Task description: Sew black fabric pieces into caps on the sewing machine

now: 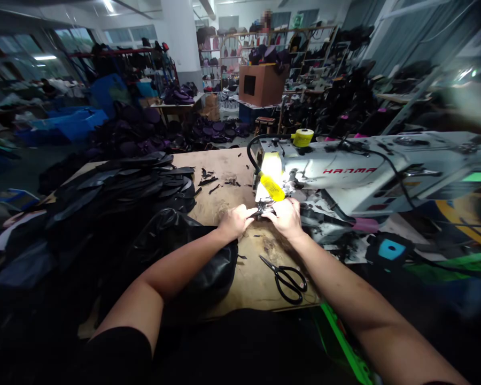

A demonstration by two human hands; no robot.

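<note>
My left hand (234, 222) and my right hand (287, 218) meet close to the needle area of a sewing machine (328, 166). Pinched between the fingers of both is a dark strip of material (260, 212); my fingers cover most of it, so its exact kind is unclear. Under my left forearm lies a shiny black bag-like piece (214, 270), and whether it joins the strip I cannot tell. A lit lamp with a yellow-wrapped neck (273, 188) shines on the spot. Black-handled scissors (291, 280) rest on the table nearer to me, blades partly apart.
Stacked black fabric pieces (144, 184) cover the left of the wooden table (224, 160). Dark scraps (208, 181) are strewn beyond my hands. A yellow spool (303, 137) sits atop the machine. Farther off stand a brown carton (260, 85), blue bins (78, 120) and loaded shelves.
</note>
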